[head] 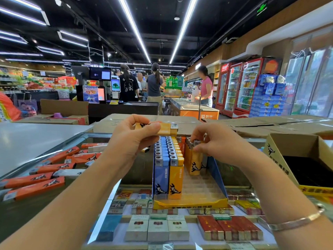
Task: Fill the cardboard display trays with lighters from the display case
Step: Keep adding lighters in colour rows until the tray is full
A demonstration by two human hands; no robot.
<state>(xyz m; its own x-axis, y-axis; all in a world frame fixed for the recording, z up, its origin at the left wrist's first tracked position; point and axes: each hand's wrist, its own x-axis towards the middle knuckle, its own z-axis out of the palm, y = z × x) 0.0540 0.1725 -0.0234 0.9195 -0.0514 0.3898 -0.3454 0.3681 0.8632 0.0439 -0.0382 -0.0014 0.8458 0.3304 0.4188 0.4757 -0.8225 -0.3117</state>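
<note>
A cardboard display tray (189, 202) with a yellow front lip stands on the glass counter. Blue lighters (161, 170) and yellow lighters (176, 174) fill its left side in upright rows; a few orange ones stand behind. My left hand (129, 139) holds a small stack of yellow lighters (162, 128) flat above the tray. My right hand (212, 143) pinches the top of an upright yellow lighter (195, 163) in the tray's right half. The front right part of the tray floor is bare.
Several loose orange lighters (36, 179) lie on the glass counter (137, 170) at the left. An open cardboard box (302, 159) stands at the right. Cigarette packs (158, 230) sit under the glass. Flat cartons lie behind; shoppers stand at the far checkout.
</note>
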